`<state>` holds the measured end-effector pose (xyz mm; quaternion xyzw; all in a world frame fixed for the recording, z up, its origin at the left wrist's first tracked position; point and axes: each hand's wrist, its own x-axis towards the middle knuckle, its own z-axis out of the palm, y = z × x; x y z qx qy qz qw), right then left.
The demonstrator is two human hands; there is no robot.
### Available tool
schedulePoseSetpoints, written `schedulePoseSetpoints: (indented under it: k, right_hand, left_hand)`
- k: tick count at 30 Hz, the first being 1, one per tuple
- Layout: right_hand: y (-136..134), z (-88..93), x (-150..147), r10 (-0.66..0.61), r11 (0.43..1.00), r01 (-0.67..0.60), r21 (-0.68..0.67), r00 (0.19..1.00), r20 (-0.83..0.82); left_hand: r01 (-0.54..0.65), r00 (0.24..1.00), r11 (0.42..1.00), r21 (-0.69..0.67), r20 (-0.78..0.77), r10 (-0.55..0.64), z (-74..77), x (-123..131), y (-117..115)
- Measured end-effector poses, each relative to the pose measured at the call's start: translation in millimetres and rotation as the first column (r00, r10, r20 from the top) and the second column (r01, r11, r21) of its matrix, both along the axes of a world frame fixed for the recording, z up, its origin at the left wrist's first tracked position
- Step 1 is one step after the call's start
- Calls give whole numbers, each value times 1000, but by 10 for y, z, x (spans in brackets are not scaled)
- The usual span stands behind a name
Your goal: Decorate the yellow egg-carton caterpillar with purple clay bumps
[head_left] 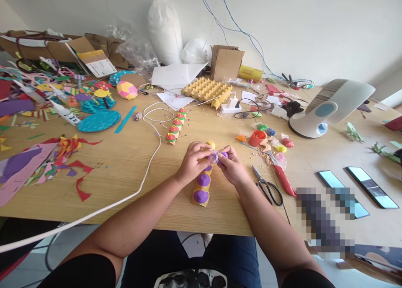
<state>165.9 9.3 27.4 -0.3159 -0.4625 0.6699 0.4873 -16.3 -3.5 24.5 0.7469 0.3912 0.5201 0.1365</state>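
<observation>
Near the worktop's [176,216] front edge, gripping a purple packet [216,157] with left hand [195,161] and right hand [231,165] above the carton strip [201,188], seemingly unwrapping, needing careful peeling.

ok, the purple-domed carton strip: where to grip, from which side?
Probably the nearest cup's bare yellow sides, from the near end: a purple dome caps its top, and the left hand and right hand crowd the far part of the strip.

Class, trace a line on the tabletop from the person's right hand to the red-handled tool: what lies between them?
In the head view, black-handled scissors lie between the right hand and the red-handled tool.
</observation>
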Motion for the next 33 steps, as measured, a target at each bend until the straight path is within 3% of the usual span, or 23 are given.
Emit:
schedulePoseSetpoints:
  k: [8, 13, 17, 26, 33]
  right_hand:
    - [-67, 4, -58, -82, 987, 63, 149, 988, 129]
    - [-123, -18, -81, -250, 925, 122, 361, 910, 332]
    - [-103, -121, -96, -366, 868, 163, 469, 848, 382]
    - [-144, -94, -97, -325, 827, 27, 561, 837, 440]
    - [-99, -111, -130, -390, 820, 133, 557, 842, 372]
  left_hand:
    - [-60, 998, 998, -1, -10, 60, -9, 31, -50]
    - [-75, 997, 997, -17, 13, 75, -39, 63, -58]
    - [-66, 996, 998, -11, 55, 67, -65, 85, -32]
    - [-93, 993, 995, 41, 82, 89, -29, 91, -37]
    - [-143, 964, 985, -95, 214, 161, -100, 115, -37]
